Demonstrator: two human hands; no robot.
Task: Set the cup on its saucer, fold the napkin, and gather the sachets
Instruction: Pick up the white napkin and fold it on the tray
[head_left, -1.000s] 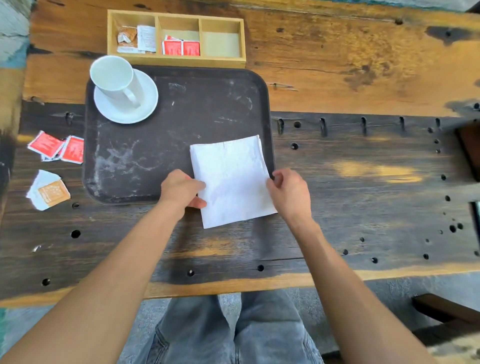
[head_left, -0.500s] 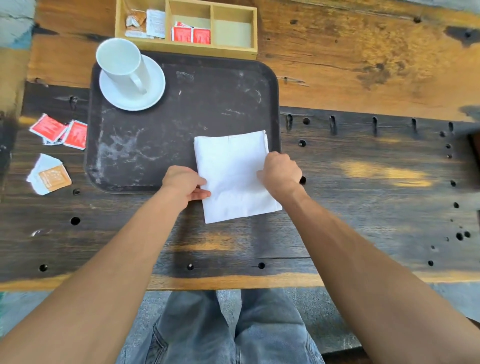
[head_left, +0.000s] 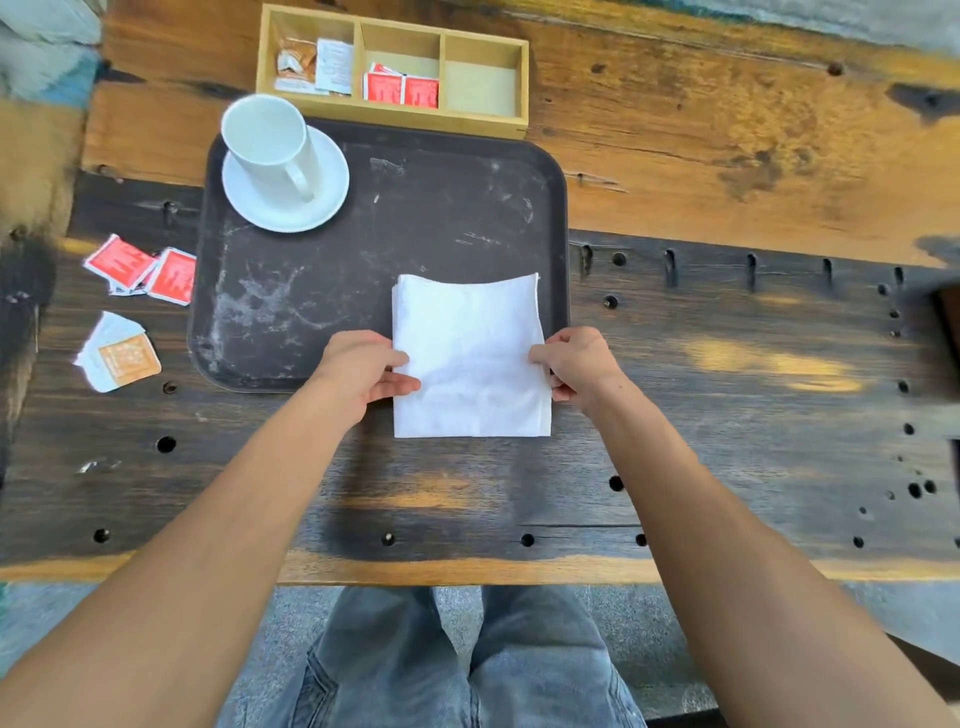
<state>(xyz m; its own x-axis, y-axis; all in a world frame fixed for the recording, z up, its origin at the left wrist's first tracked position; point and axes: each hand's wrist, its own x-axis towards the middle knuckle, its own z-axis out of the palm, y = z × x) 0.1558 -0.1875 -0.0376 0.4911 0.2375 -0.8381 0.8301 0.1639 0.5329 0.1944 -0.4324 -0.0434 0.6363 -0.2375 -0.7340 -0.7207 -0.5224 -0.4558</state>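
Both hands pinch a folded napkin at its side edges, left hand and right hand, over a tray corner; cup sits on saucer

café-like setting | serving tray | sachet organizer | worn wooden table

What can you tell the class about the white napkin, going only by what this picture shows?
The napkin is white, soft-looking paper or cloth, folded into a rough rectangle with layered edges showing along its left and right sides. It lies flat, its far part on the dark tray and its near part on the wooden table. The left hand and right hand pinch its opposite side edges.
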